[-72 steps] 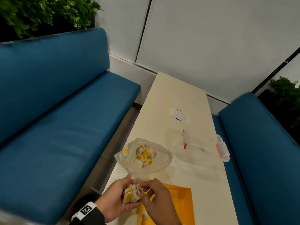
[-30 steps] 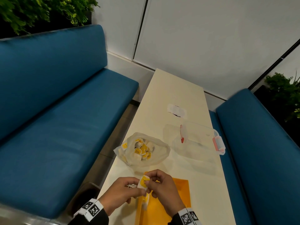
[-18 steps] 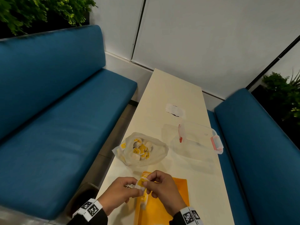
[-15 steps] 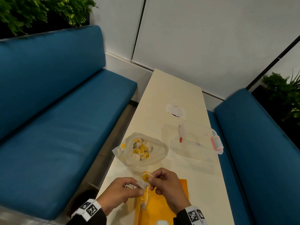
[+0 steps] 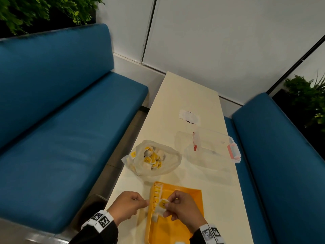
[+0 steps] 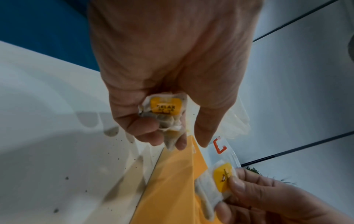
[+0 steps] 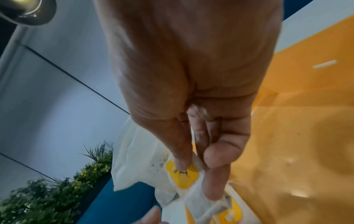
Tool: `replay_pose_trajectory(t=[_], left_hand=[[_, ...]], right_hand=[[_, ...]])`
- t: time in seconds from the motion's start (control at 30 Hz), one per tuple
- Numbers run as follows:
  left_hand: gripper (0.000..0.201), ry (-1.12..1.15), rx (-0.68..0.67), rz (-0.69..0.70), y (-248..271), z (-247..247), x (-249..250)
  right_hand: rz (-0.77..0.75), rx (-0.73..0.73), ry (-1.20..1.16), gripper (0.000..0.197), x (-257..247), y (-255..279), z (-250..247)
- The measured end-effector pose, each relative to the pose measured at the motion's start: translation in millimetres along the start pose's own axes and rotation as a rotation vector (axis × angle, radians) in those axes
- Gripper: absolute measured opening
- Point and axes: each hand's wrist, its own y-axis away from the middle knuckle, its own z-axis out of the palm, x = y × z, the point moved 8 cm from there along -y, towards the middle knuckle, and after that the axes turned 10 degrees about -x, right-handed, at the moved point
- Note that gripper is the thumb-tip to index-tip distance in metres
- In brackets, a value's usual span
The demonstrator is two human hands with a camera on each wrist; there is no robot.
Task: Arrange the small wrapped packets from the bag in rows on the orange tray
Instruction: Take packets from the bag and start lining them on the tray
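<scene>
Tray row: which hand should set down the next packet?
Right. The right hand already pinches one packet over the tray, beside the row along its left edge. The left hand grips its spare packets off the tray.

The yellow label (image 6: 166, 107) on the packet (image 6: 164, 115) held in the left hand (image 6: 168, 63) has black letters. The top word looks like "RELAX". The line under it is too blurry to read. The wristbands (image 5: 102, 220) show black and white square codes.
</scene>
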Motion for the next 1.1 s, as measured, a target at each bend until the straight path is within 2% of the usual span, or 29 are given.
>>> replay_pose_trajectory(t=[0.13, 0.33, 0.43, 0.53, 0.87, 1.1], left_hand=[[0.033, -0.112, 0.005, 0.018, -1.6, 4.7, 4.2], [0.046, -0.175, -0.023, 0.019, -2.5, 11.5, 7.3], [0.039, -0.249, -0.011, 0.029, -4.2, 13.7, 6.1], [0.030, -0.280, -0.005, 0.041, -3.3, 15.3, 6.8], [0.024, -0.265, -0.040, 0.019, -3.9, 17.3, 7.3], [0.037, -0.240, -0.064, 0.006, -7.2, 17.2, 3.6]], right_hand=[[0.058, -0.049, 0.023, 0.017, 18.9, -3.1, 10.1], [0.145, -0.097, 0.054, 0.019, 40.9, -9.0, 26.4], [0.180, -0.104, 0.088, 0.019, 48.6, -15.0, 33.1], [0.196, -0.084, 0.135, 0.018, 51.1, -19.6, 37.2], [0.151, 0.042, 0.224, 0.016, 39.5, -24.4, 40.7], [0.153, 0.133, 0.316, 0.015, 44.3, -35.6, 39.7]])
